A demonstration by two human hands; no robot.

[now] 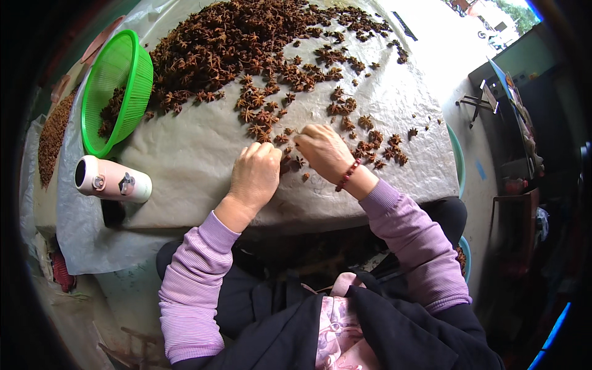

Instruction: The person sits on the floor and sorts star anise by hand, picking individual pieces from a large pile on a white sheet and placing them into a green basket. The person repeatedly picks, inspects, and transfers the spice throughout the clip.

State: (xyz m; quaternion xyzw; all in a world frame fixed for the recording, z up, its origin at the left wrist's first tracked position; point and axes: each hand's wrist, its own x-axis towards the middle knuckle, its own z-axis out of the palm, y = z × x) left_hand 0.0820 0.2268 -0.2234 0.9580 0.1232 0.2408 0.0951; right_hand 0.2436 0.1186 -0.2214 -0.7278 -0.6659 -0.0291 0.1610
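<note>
Star anise pods point(217, 51) form a large heap on a pale plastic sheet point(185, 148), with looser pods spread towards me. My left hand point(257, 171) is curled, knuckles up, at the near end of a trail of pods. To its right, my right hand point(321, 150), with a red bead bracelet point(348, 175) at the wrist, is bent over the sheet with its fingers drawn together. A few pods lie between and just below the hands. The fingertips of both hands are hidden, so whether either holds a pod cannot be told.
A green plastic colander point(134, 92) with some star anise in it stands tilted at the left. Nearer me lies a pink and white bottle point(115, 179) beside a dark object. Small brown material point(55, 134) is heaped at the far left. Light blue basins show past the sheet's right edge.
</note>
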